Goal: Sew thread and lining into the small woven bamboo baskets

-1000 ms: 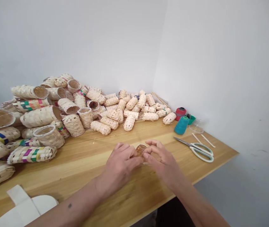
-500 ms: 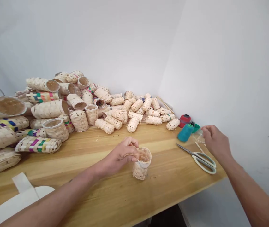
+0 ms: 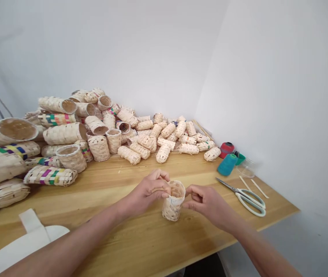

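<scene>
A small woven basket [image 3: 172,207] of pale strips stands upright on the wooden table in front of me, its mouth facing up. My left hand [image 3: 154,190] pinches the left side of its rim between thumb and fingers. Close against the basket's right side is my right hand [image 3: 203,202], fingers curled and thumb drawn in. Whatever may lie in those right fingertips is too small to make out. Around the basket's upper edge runs a pale band with faint bluish marks.
Woven baskets [image 3: 97,148] are heaped along the back and left. Scissors [image 3: 243,196], a blue thread cone [image 3: 226,164], a red spool [image 3: 226,149], a clear cup [image 3: 246,168] and pale strips [image 3: 259,188] lie at right. A white sheet [image 3: 34,242] is at front left.
My right hand has come from beside the clear cup at far right to the basket's right side. My left hand keeps its pinch on the rim. The view has shifted slightly.
</scene>
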The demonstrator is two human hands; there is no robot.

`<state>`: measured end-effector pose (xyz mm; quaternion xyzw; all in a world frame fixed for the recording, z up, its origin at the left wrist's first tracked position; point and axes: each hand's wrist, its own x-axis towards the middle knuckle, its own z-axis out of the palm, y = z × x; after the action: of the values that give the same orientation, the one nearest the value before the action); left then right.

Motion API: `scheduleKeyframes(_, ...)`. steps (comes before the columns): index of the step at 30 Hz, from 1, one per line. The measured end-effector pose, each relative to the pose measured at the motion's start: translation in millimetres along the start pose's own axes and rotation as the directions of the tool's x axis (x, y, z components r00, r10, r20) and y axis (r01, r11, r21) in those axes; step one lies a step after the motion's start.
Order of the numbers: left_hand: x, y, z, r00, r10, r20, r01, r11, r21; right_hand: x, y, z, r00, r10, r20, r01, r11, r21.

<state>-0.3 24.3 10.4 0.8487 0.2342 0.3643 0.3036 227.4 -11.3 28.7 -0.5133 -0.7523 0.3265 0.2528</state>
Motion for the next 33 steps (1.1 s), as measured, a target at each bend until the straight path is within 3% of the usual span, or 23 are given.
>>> scheduleKeyframes(3,0,-2,0.5,0.999,0.004,-0.035,-0.004,1.000,0.008,2,6,-4,0.998,0.033,-0.045,-0.023,0.978,0.207)
scheduleKeyframes(7,2,-4,1.3,0.999,0.013,-0.052,-0.012,1.000,0.017,8,-2,-9,0.993,0.009,-0.117,0.064,0.797,0.601)
scheduleKeyframes(9,2,-3,1.6,0.998,0.026,-0.052,-0.024,0.999,0.033,12,-11,-7,0.989,-0.023,-0.146,0.117,0.727,0.676)
scheduleKeyframes(13,0,-3,2.0,0.997,0.059,-0.039,-0.057,0.997,0.056,24,-26,-1,0.998,-0.018,-0.060,0.058,0.623,0.780)
scheduleKeyframes(16,0,-3,2.6,0.998,0.057,-0.011,-0.056,0.998,0.009,34,-28,-2,0.998,-0.014,-0.059,0.056,0.560,0.826)
scheduleKeyframes(20,2,-1,3.0,0.999,0.023,-0.032,-0.024,0.999,-0.047,46,-20,-3,0.998,0.013,-0.054,0.036,0.581,0.813)
scheduleKeyframes(27,-1,0,2.0,0.998,0.043,0.045,-0.041,0.998,-0.049,56,6,-17,0.965,0.080,-0.251,0.169,0.542,0.824)
scheduleKeyframes(33,1,-3,2.9,1.000,0.009,0.007,-0.009,0.998,-0.061,51,22,-26,0.964,0.112,-0.242,0.141,0.557,0.818)
